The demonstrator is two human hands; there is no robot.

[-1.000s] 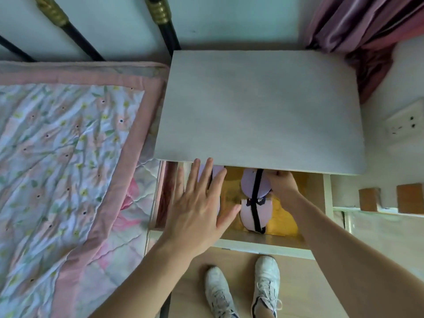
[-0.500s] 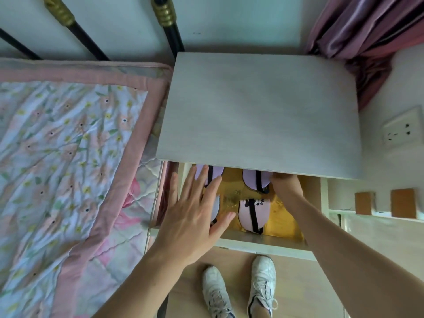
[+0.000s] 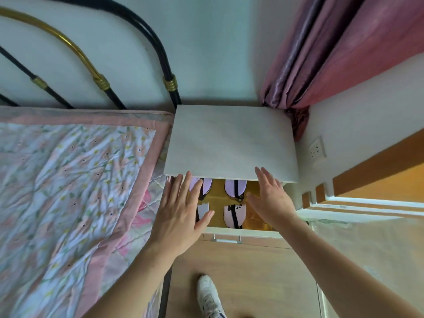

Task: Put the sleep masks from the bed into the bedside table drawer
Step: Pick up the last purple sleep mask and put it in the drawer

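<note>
Your L hand [image 3: 181, 216] & R hand [image 3: 270, 198]: both flat, fingers spread, gripping nothing, over open drawer [image 3: 241, 231] of bedside table [image 3: 231, 141]. Sleep masks [image 3: 234, 215] lie inside on yellow bottom, betw yr hands. Bed [image 3: 68, 191] on L.
</note>
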